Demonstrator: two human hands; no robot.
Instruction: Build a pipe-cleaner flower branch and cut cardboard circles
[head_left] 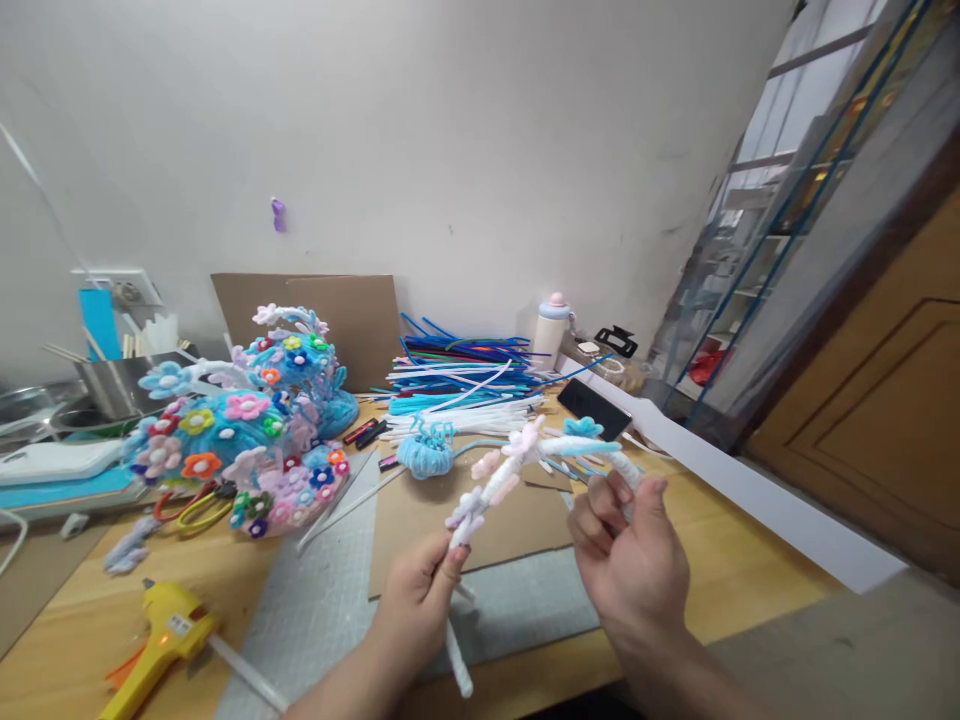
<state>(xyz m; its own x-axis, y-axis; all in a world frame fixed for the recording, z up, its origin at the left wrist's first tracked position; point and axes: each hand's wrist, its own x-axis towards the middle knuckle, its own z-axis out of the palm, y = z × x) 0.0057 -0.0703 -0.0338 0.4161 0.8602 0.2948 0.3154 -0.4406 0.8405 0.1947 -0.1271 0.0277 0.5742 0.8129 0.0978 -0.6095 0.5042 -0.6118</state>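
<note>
The left hand (421, 588) and right hand (637, 555) each pinch the fuzzy flower arch (556, 447), which bends up between them.

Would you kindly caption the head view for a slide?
Left hand and right hand hold a flower-trimmed pipe-cleaner arch above a table bearing a yellow glue gun and piled pipe cleaners.

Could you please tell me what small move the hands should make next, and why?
Perhaps the right hand should press the light-blue strip against the white arch: the strip appears to run along it near those fingers, while the left hand grips the other side.
</note>
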